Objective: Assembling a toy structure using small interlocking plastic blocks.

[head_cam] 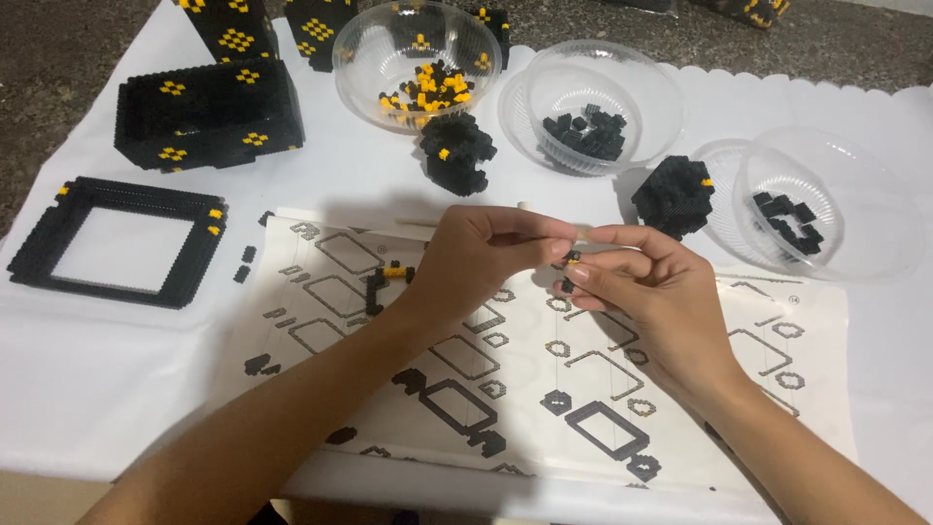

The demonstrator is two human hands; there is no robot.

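1. While spread under everything else, widest by far: white table cover (97,389), scalloped along its far edge, over a dark speckled counter (58,58).
2. Next in size: printed instruction sheet (544,369), full of outline diagrams, lying directly beneath both forearms.
3. Far left: finished black box with yellow diamonds (209,112). Just in front of it, a flat open square frame (39,258), well apart from the hands.
4. Across the back: three clear plastic bowls. Left bowl (369,44) with mixed yellow and black bricks, middle bowl (641,87) with black ones, right bowl (875,214) with a few black ones.
5. Between the bowls and the sheet: two black built clumps (457,151) and (675,194), each with a speck of yellow.
6. Left hand (476,258) and right hand (651,287): raised above the sheet's upper middle, fingertips meeting.
7. Smallest: tiny black-and-yellow piece (573,257), pinched tight between the fingertips of both hands, off the table, near the right clump.
8. Step in hand, by judgement: joining small bricks in mid-air, early in a sub-part. Calls next for squared-up studs and a short, firm fingertip press, with care not to flick the piece away.
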